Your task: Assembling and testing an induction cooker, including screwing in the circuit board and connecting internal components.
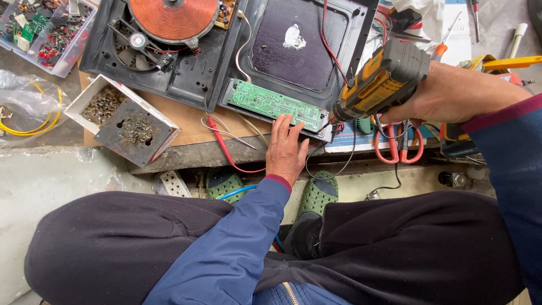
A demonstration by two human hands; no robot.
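Here, far left, a copper coil point(173, 18) sits in the opened black appliance casing point(197, 79). Nearer, the left hand point(287, 149) lies flat, fingers spread, on the green circuit board point(276, 104) at the casing's near edge, gripping nothing. Right of it, the right hand point(451, 93) is wrapped around a yellow-and-grey cordless drill point(381, 82), whose tip meets the board's right end.

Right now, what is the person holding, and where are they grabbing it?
The right hand grips a yellow-and-grey cordless drill by its handle. The left hand holds nothing; it presses flat beside the green circuit board.
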